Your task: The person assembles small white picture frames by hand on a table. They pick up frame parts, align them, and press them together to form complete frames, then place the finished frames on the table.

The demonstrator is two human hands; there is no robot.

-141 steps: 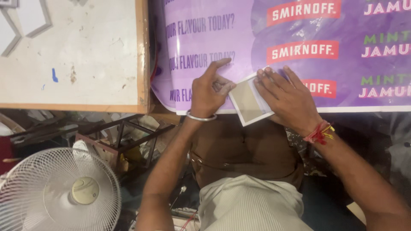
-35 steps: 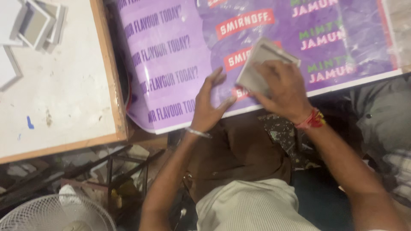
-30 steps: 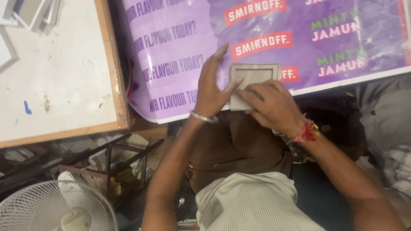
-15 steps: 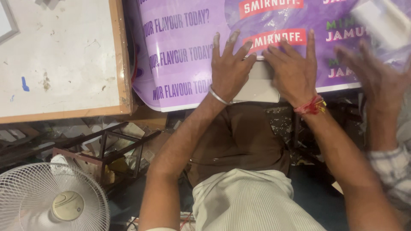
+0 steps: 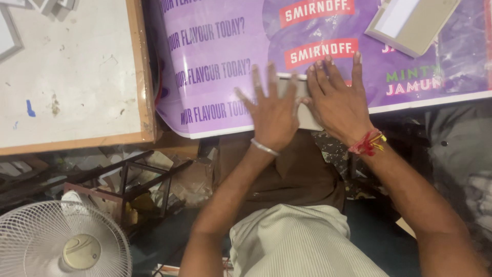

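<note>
My left hand (image 5: 274, 110) and my right hand (image 5: 338, 100) lie flat side by side, fingers spread, pressing down on a small pale rectangular panel (image 5: 302, 97) at the near edge of a purple printed banner (image 5: 215, 66). The hands cover most of the panel; only a strip shows between and around them. A metal bangle rings my left wrist and a red thread my right wrist. A second pale, framed panel (image 5: 410, 23) sits on the banner at the upper right.
A white board with a wooden rim (image 5: 141, 77) lies to the left, with several small frames at its far corner. Below are a black metal stand (image 5: 138, 179), floor clutter and a white fan (image 5: 61, 241).
The panel I turned in my hands now lies flat under both palms. Another person's hand seen at the right half a second ago is gone, leaving a second panel on the banner.
</note>
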